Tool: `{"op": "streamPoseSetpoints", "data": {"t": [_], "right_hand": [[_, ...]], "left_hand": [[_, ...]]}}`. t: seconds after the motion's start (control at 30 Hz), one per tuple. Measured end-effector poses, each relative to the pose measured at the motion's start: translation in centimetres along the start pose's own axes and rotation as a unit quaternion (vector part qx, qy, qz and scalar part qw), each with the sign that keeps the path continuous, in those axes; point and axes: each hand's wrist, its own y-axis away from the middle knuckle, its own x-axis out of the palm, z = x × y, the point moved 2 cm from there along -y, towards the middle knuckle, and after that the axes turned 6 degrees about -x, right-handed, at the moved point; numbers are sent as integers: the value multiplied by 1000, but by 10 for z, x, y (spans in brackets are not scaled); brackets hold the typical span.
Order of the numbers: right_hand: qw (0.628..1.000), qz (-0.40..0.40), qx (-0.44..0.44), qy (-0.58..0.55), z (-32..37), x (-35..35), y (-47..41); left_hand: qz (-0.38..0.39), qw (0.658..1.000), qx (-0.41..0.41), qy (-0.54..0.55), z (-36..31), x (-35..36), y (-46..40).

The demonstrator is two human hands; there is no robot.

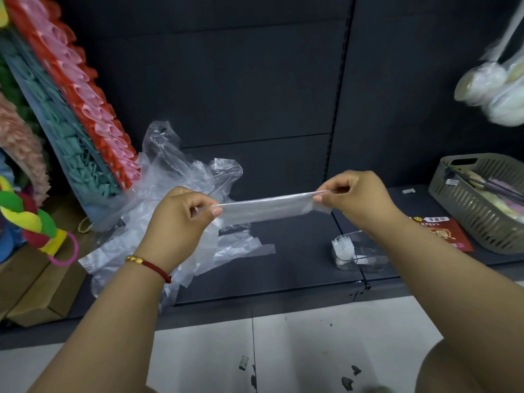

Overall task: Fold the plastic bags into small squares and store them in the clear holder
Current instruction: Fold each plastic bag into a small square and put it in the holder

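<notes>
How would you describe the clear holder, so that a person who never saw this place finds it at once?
Look along the dark shelf towards its right part, below the person's right hand. There, just left of the red printed card and the grey slatted basket, stands the clear holder. Unlike the loose crumpled bags on the left, it is rigid and holds small white folded squares.

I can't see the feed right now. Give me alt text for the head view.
Both hands, left hand and right hand, pinch the ends of a folded plastic strip stretched above a dark shelf. Loose plastic bags lie piled to the left; the clear holder sits to the right.
</notes>
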Motion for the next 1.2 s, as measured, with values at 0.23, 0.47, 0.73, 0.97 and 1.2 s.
{"op": "streamPoseSetpoints", "data": {"t": [0.23,0.47,0.73,0.97,1.2], "right_hand": [[993,-11,-6,-119,5,-5,-1],[988,119,-78,-53,33,13,6],[971,81,11,-224,28,37,11],[966,199,86,-141,21,67,36],[969,232,60,-65,19,72,39]], "left_hand": [[224,972,-66,-18,16,35,5],[306,922,-77,224,-18,76,30],[114,894,-174,397,-34,76,33],[14,855,-199,479,-27,62,26],[-43,852,-203,481,-26,39,14]]}}
